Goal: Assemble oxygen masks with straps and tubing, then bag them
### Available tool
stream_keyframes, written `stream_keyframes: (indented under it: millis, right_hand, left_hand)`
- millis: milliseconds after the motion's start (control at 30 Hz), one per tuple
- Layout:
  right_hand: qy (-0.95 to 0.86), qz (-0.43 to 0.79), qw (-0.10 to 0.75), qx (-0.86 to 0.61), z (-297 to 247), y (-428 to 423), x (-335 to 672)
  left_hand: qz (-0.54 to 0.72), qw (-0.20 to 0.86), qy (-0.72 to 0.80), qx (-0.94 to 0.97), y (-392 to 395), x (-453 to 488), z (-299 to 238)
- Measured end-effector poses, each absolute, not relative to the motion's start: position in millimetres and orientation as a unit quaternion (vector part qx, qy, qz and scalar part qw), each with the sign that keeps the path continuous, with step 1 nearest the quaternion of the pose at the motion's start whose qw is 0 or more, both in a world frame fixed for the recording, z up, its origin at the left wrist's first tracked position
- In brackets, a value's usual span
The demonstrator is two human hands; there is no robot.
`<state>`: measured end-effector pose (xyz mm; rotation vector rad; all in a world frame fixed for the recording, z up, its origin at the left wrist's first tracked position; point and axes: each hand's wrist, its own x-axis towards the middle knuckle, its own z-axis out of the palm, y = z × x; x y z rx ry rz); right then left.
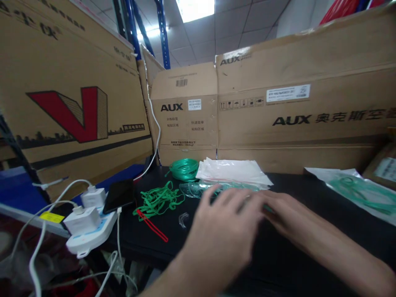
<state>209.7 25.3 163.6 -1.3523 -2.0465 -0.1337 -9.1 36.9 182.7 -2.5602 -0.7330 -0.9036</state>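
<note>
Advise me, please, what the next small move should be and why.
I'd perhaps ease the left grip back slightly: it covers part of the clear plastic behind and, close to the right grip, hides whatever may lie between.

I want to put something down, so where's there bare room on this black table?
The bare patch of black table lies between the white packets and the green tubing at far right, beyond the right forearm. It's crowded left of the left hand: green cord, red loop, power strip.

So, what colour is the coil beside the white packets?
The coil is green, best seen in the head view.
</note>
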Motion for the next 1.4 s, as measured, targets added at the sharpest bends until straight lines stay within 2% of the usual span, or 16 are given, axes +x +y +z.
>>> stream_keyframes:
  millis: [67, 167, 267, 567, 900, 1167, 1300, 1400]
  right_hand:
    - [-0.805, -0.017, 0.3, -0.512, 166.3, 34.1, 221.1]
    - [-0.813, 0.019, 0.267, -0.516, 169.4, 40.0, 234.8]
    - [-0.81, 0.036, 0.265, -0.521, 169.4, 39.2, 238.2]
    - [-0.814, 0.068, 0.258, -0.516, 169.3, 31.3, 225.9]
    - [-0.813, 0.061, 0.257, -0.519, 169.5, 31.8, 224.8]
    - [-0.804, 0.054, 0.26, -0.532, 168.6, 27.8, 224.2]
    - [-0.806, 0.061, 0.259, -0.529, 169.6, 28.3, 223.4]
    - [-0.803, 0.06, 0.264, -0.531, 171.3, 26.2, 221.0]
  left_hand:
    - [-0.314, 0.155, -0.388, -0.853, 64.6, -46.8, 190.9]
    - [-0.232, 0.158, -0.557, -0.782, 109.9, -98.5, 192.4]
    - [-0.133, 0.112, -0.627, -0.759, 144.1, -130.1, 183.2]
    - [-0.117, 0.032, -0.617, -0.777, 187.7, -151.3, 161.7]
    - [-0.172, 0.065, -0.599, -0.779, 185.6, -148.6, 173.8]
    - [-0.316, 0.162, -0.583, -0.73, 176.5, -137.9, 199.8]
    - [-0.428, 0.18, -0.555, -0.69, 166.2, -126.8, 216.5]
    - [-0.458, 0.181, -0.546, -0.678, 163.8, -121.7, 226.7]
